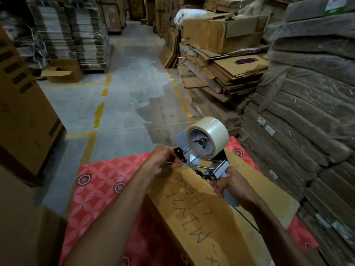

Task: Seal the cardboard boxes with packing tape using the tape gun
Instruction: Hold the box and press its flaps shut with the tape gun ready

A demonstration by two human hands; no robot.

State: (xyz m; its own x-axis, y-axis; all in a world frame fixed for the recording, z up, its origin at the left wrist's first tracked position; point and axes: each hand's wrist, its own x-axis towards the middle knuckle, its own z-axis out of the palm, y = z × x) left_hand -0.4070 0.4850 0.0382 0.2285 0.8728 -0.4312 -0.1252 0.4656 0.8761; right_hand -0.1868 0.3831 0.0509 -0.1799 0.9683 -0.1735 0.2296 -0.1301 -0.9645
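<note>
A grey metal tape gun [203,160] with a roll of clear tape [209,136] is held above a brown cardboard box [201,212] with black handwriting on its top. My right hand [228,186] grips the gun's handle at the lower right. My left hand [163,162] pinches the loose end of the tape at the gun's front roller, just over the box's far end. The box lies on a red patterned mat [99,187].
Tall stacks of flattened cardboard [307,131] line the right side, with an open box [230,33] on top of a pile. A large brown carton [25,120] stands at the left. The grey concrete aisle [123,93] with yellow lines runs ahead.
</note>
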